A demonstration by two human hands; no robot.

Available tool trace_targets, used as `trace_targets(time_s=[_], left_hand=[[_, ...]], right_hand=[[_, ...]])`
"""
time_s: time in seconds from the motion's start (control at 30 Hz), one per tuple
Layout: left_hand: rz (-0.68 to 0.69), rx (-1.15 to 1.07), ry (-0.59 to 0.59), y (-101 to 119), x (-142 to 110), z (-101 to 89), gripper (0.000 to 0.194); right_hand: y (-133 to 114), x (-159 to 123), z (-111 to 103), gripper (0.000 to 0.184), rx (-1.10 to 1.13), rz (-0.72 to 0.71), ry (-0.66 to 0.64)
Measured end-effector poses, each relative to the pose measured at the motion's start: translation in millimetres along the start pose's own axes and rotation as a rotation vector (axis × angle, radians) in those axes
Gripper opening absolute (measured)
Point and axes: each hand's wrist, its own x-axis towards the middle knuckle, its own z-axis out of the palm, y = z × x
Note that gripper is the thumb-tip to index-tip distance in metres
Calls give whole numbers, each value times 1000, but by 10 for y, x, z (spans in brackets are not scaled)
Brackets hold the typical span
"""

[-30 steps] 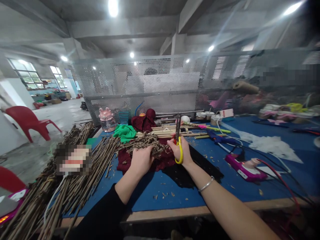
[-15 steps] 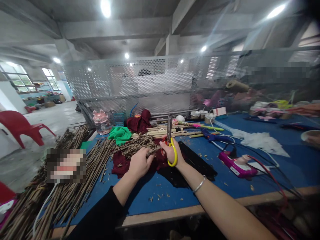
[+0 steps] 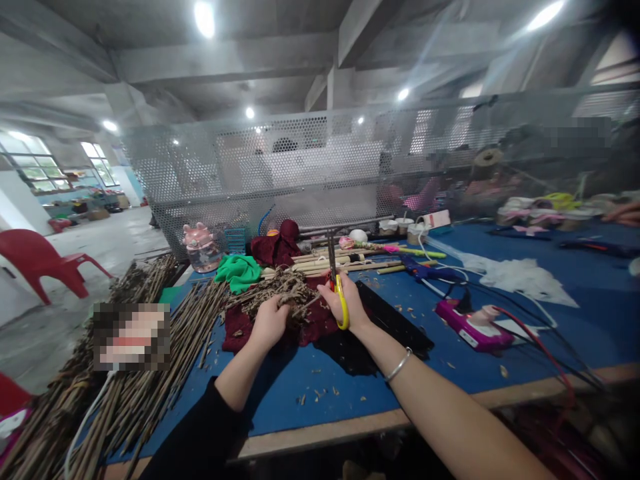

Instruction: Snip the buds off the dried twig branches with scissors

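Note:
My left hand [image 3: 270, 321] is closed at the front of a pile of dried brown twigs [image 3: 280, 283], with its thumb and fingers on the twigs. In my right hand [image 3: 349, 305] is a pair of scissors [image 3: 341, 301] with yellow and red handles, its blades pointing up and away. A thin stem runs leftward from the right thumb and fingertips toward the pile; whether they pinch it I cannot tell. Beneath the pile and hands lies dark red cloth [image 3: 237, 333], with black cloth [image 3: 395, 327] to its right.
Many long dry stems [image 3: 170, 353] lie along the left. A green cloth [image 3: 237, 272] and a pink-lidded jar [image 3: 201, 248] stand behind them. To the right are a purple power strip [image 3: 473, 327], cables, a blue glue gun [image 3: 430, 273] and plastic film [image 3: 525, 283]. Another person's hand [image 3: 625, 213] shows far right.
My left hand has shifted left, widening the gap to my right hand. The scissors have turned slightly, still pointing up. The other person's hand at the far right has drawn toward the edge.

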Motion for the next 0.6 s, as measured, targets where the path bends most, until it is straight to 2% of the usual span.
trace_targets(time_s=[0.1,0.17,0.4,0.6], left_hand=[[-261,-354,7,-1,17,-5,26],[-329,-526,14,3,22,3,36],[-339,-764,83,-12,74,-34,44],[-261,-758,149,7,98,-93,46]], right_hand=[[18,31,-23,27,64,50,-12],[37,53,-35,28,111,87,-21],[104,151,-120,31,207,158,29],[246,249,-239,36,262,190,36]])
